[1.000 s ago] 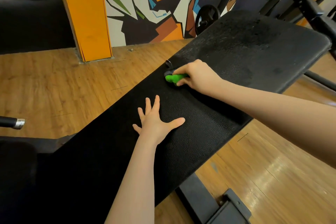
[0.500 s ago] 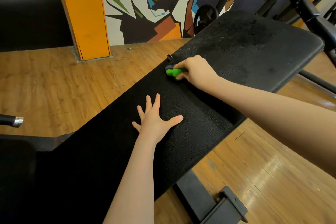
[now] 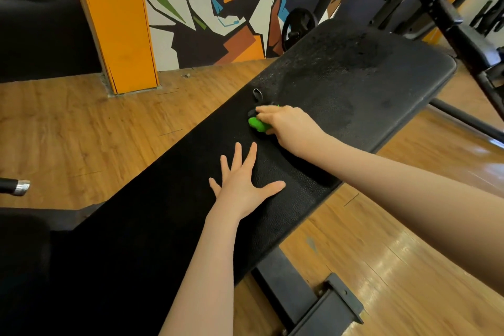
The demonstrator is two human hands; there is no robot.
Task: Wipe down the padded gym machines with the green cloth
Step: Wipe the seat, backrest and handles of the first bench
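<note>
Green cloth (image 3: 257,124), black bench pad (image 3: 341,90), orange pillar (image 3: 120,22)

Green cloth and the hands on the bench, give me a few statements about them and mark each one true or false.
1. The right hand holds the green cloth against the black bench pad. True.
2. The left hand grips the cloth. False: it lies flat on the pad, fingers spread, apart from the cloth.
3. The cloth is on the wooden floor. False: it is on the pad.
4. An orange pillar stands beyond the bench. True.
</note>
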